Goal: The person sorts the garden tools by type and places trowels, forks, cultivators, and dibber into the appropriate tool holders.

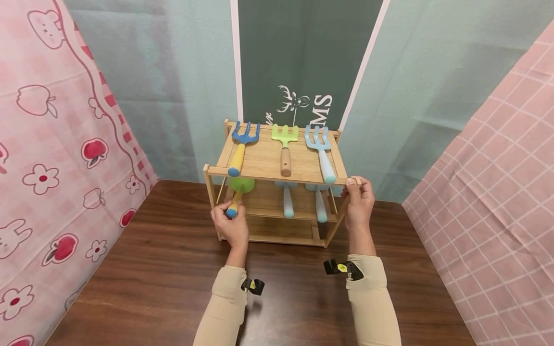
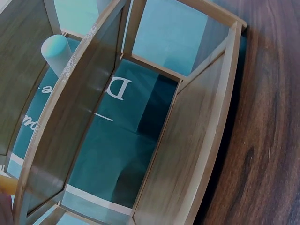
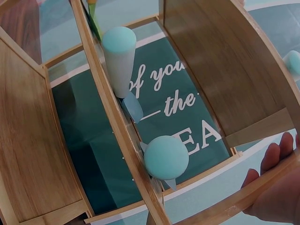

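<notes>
A three-tier wooden rack (image 1: 261, 166) stands on the table. My left hand (image 1: 231, 229) pinches the blue-tipped yellow handle (image 1: 235, 204) of a small garden tool whose rounded green head (image 1: 242, 184) lies over the middle shelf, partly under the top one. My right hand (image 1: 360, 204) grips the rack's front right top corner, its fingers (image 3: 271, 157) curled round the wood in the right wrist view. Two tools with pale blue handles, one left (image 1: 288, 204) and one right (image 1: 320, 207), lie on the middle shelf, heads mostly hidden.
On the top shelf lie three hand rakes: blue with a yellow handle (image 1: 238, 156), green with a wooden handle (image 1: 285, 161), and light blue (image 1: 325, 163). The brown table (image 1: 294, 293) extends in front. Printed curtains hang behind (image 1: 195, 72) and at both sides.
</notes>
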`<state>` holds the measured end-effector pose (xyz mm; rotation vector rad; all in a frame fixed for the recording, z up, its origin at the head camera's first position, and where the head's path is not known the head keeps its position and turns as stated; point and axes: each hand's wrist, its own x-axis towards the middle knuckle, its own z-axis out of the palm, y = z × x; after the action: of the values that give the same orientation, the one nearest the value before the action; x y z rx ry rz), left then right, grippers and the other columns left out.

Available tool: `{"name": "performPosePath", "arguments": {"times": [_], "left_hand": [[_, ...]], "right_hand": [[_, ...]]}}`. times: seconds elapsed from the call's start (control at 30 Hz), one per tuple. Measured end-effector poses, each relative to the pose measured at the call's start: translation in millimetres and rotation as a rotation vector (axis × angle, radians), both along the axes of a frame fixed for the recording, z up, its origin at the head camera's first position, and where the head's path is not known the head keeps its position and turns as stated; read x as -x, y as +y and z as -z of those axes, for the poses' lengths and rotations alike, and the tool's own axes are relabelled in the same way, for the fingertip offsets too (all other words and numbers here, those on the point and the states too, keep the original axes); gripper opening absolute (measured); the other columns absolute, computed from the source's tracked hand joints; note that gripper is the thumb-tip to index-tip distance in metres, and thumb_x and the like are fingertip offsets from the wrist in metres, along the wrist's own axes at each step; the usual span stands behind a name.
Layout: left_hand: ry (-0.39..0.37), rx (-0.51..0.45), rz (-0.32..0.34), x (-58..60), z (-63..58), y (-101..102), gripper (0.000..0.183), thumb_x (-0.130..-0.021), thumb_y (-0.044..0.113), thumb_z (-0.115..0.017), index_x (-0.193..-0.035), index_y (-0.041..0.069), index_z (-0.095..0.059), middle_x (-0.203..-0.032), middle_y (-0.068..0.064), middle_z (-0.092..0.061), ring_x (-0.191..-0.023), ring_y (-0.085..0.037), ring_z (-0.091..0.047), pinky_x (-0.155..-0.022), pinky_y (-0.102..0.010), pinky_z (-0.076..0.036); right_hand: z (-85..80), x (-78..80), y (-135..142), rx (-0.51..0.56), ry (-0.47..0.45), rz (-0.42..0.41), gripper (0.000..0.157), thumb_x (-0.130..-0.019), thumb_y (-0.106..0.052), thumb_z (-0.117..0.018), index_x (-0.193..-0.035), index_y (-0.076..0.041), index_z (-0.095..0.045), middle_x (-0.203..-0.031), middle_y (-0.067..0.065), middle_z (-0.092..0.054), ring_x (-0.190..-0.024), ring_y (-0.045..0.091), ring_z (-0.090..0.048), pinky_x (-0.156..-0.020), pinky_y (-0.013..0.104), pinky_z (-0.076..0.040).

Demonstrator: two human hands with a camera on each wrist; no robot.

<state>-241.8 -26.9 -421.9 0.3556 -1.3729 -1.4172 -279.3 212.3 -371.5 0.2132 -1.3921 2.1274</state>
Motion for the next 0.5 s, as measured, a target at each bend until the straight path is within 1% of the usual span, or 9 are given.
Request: {"name": "performPosePath", "arguments": {"times": [0.1, 0.2, 0.3, 0.37, 0.43, 0.5], "left_hand": [[-0.025, 0.012, 0.037, -4.5, 0.6, -1, 0.024, -0.067, -0.011, -0.075, -0.083, -0.012, -0.057, -0.09, -0.021, -0.048, -0.08, -0.03, -0.052, -0.071, -0.02, -0.041], [-0.028, 0.017, 0.116, -9.3, 2.4, -4, 0.027, -0.067, -0.01, -0.075, -0.086, -0.013, -0.058, -0.092, -0.019, -0.047, -0.079, -0.028, -0.052, -0.066, -0.016, -0.042], [-0.008, 0.007, 0.213, -12.4, 5.4, -7, 0.027, -0.068, -0.009, -0.072, -0.09, -0.013, -0.058, -0.094, -0.016, -0.045, -0.08, -0.027, -0.051, -0.066, -0.016, -0.045], [0.02, 0.005, 0.266, -13.7, 7.4, -9, 0.025, -0.069, -0.011, -0.069, -0.092, -0.015, -0.059, -0.095, -0.018, -0.045, -0.082, -0.027, -0.051, -0.068, -0.018, -0.047], [0.043, 0.011, 0.297, -14.0, 9.5, -10, 0.024, -0.069, -0.013, -0.066, -0.092, -0.015, -0.059, -0.095, -0.022, -0.047, -0.083, -0.027, -0.051, -0.068, -0.019, -0.048], [0.062, 0.019, 0.309, -14.6, 11.4, -12, 0.022, -0.069, -0.014, -0.064, -0.09, -0.016, -0.059, -0.094, -0.025, -0.048, -0.084, -0.026, -0.052, -0.068, -0.02, -0.048]], "right_hand": [[0.2, 0.0, 0, 0.003, -0.002, -0.002, 0.003, -0.091, -0.005, -0.057, -0.093, -0.008, -0.055, -0.073, 0.007, -0.051, -0.066, 0.018, -0.048, -0.062, 0.026, -0.042], [0.5, 0.1, 0, 0.009, 0.001, -0.007, 0.006, -0.091, -0.003, -0.055, -0.092, -0.008, -0.056, -0.073, 0.007, -0.052, -0.067, 0.018, -0.048, -0.062, 0.026, -0.042], [0.7, 0.1, 0, 0.011, 0.008, -0.01, 0.005, -0.091, -0.004, -0.056, -0.092, -0.008, -0.055, -0.074, 0.007, -0.052, -0.067, 0.018, -0.048, -0.062, 0.026, -0.042], [0.9, 0.3, 0, 0.01, 0.014, -0.01, 0.003, -0.091, -0.006, -0.058, -0.092, -0.007, -0.055, -0.074, 0.007, -0.052, -0.067, 0.018, -0.048, -0.062, 0.026, -0.042], [1.1, 0.5, 1, 0.01, 0.018, -0.01, 0.005, -0.09, -0.007, -0.059, -0.093, -0.006, -0.055, -0.074, 0.007, -0.052, -0.067, 0.018, -0.048, -0.062, 0.026, -0.041], [1.1, 0.8, 1, 0.011, 0.02, -0.012, 0.005, -0.09, -0.006, -0.058, -0.093, -0.005, -0.055, -0.073, 0.006, -0.052, -0.066, 0.018, -0.047, -0.061, 0.026, -0.041]]}}
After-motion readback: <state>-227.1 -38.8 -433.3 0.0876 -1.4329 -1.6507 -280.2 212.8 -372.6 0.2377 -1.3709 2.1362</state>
